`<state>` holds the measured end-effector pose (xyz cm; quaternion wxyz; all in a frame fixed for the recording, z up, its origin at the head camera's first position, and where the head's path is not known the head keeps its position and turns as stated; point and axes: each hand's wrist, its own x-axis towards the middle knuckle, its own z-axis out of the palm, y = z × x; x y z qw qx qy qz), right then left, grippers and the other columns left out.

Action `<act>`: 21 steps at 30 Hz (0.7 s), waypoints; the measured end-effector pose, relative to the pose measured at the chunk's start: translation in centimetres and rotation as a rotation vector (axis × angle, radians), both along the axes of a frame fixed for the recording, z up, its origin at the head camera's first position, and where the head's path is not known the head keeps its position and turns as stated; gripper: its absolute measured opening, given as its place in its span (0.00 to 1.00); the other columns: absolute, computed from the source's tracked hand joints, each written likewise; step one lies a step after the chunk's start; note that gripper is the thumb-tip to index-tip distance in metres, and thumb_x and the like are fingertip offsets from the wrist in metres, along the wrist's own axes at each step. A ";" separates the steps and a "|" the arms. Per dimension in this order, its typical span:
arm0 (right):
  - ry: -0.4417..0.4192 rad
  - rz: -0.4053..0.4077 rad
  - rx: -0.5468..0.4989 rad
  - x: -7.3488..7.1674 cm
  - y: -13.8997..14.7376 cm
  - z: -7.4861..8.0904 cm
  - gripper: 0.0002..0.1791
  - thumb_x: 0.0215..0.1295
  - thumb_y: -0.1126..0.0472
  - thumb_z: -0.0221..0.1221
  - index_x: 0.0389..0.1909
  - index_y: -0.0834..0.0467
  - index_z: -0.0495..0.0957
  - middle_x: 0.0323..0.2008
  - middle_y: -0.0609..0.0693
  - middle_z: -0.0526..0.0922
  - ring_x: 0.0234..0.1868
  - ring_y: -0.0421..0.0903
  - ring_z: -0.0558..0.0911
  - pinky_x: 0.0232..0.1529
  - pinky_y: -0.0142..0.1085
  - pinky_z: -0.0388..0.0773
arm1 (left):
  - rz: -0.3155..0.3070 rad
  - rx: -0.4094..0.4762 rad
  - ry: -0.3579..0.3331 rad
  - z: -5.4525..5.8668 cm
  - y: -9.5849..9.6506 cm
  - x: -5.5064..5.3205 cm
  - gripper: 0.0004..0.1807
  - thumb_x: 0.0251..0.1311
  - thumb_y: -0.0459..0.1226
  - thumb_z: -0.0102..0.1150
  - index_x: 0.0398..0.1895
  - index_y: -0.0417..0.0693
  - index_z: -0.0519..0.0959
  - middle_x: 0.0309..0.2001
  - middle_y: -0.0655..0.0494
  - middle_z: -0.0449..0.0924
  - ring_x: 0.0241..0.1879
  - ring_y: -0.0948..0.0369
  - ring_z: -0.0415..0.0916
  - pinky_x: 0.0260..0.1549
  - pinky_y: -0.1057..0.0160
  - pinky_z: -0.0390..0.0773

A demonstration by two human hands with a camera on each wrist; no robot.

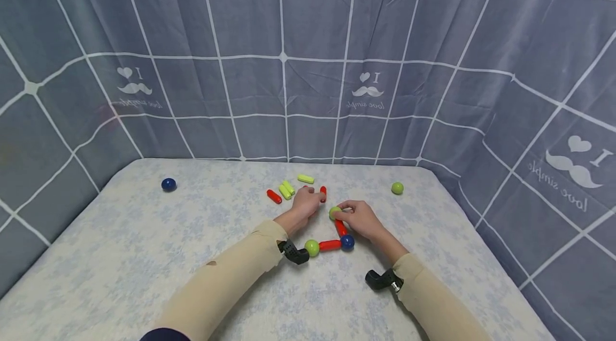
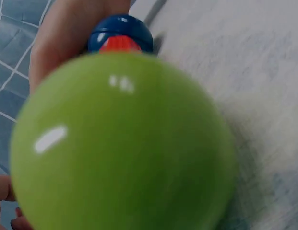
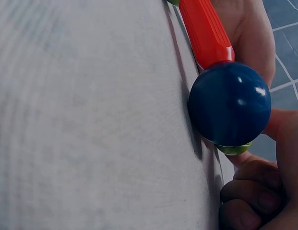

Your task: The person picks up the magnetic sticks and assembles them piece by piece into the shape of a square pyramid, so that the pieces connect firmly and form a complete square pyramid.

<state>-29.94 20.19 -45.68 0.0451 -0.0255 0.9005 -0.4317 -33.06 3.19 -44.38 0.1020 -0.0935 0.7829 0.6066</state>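
Note:
In the head view my right hand pinches a green ball at the upper end of a joined piece. From that ball a red stick runs to a blue ball. A second red stick links the blue ball to another green ball, which fills much of the left wrist view. My left hand, just left of the right one, holds a loose red stick at its fingertips. The blue ball hides part of the right-hand grip in the right wrist view.
Yellow-green sticks and a red stick lie beyond the left hand, with another red one partly hidden behind it. A blue ball sits far left, a green ball far right. Grey checked curtains enclose the table.

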 end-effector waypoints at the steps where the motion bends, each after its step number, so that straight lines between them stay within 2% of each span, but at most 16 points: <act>1: -0.003 0.000 -0.002 0.0 0.0 0.0 0.19 0.62 0.48 0.67 0.47 0.56 0.85 0.17 0.43 0.70 0.21 0.41 0.67 0.25 0.34 0.64 | 0.001 -0.025 0.001 -0.1 0.0 -0.1 0.32 0.65 0.39 0.58 0.72 0.41 0.68 0.53 0.49 0.78 0.25 0.62 0.66 0.20 0.67 0.67; 2: -0.005 0.001 -0.004 0.0 0.0 0.0 0.19 0.62 0.48 0.67 0.47 0.56 0.85 0.17 0.43 0.70 0.21 0.41 0.67 0.25 0.34 0.64 | 0.001 -0.043 0.002 -0.1 0.0 -0.2 0.31 0.65 0.39 0.59 0.71 0.40 0.69 0.58 0.47 0.77 0.29 0.61 0.68 0.22 0.66 0.69; 4: -0.007 -0.001 -0.006 0.1 0.0 0.0 0.19 0.61 0.48 0.68 0.46 0.56 0.85 0.17 0.44 0.69 0.20 0.42 0.67 0.24 0.34 0.63 | 0.001 -0.062 0.009 -0.3 0.1 -0.5 0.31 0.65 0.40 0.62 0.70 0.39 0.70 0.61 0.45 0.77 0.35 0.60 0.72 0.24 0.66 0.71; 9: -0.005 -0.007 -0.007 0.1 -0.1 0.1 0.20 0.61 0.48 0.68 0.47 0.57 0.85 0.15 0.43 0.67 0.19 0.42 0.66 0.23 0.34 0.62 | 0.025 -0.120 0.065 -0.7 0.4 -1.1 0.29 0.62 0.40 0.68 0.64 0.36 0.75 0.55 0.44 0.81 0.38 0.57 0.77 0.32 0.62 0.76; 14: -0.013 -0.012 -0.023 0.1 -0.1 0.2 0.19 0.61 0.49 0.68 0.47 0.57 0.85 0.14 0.43 0.67 0.17 0.41 0.65 0.22 0.33 0.62 | 0.043 -0.192 0.126 -1.2 0.6 -1.2 0.27 0.59 0.41 0.70 0.59 0.37 0.79 0.56 0.45 0.82 0.52 0.54 0.79 0.50 0.55 0.80; 21: -0.020 -0.014 -0.021 0.1 -0.1 0.2 0.19 0.61 0.49 0.68 0.47 0.57 0.85 0.14 0.43 0.66 0.16 0.41 0.64 0.21 0.33 0.61 | 0.050 -0.228 0.141 -1.3 0.7 -1.3 0.24 0.60 0.40 0.70 0.57 0.39 0.82 0.56 0.46 0.83 0.55 0.52 0.80 0.51 0.53 0.80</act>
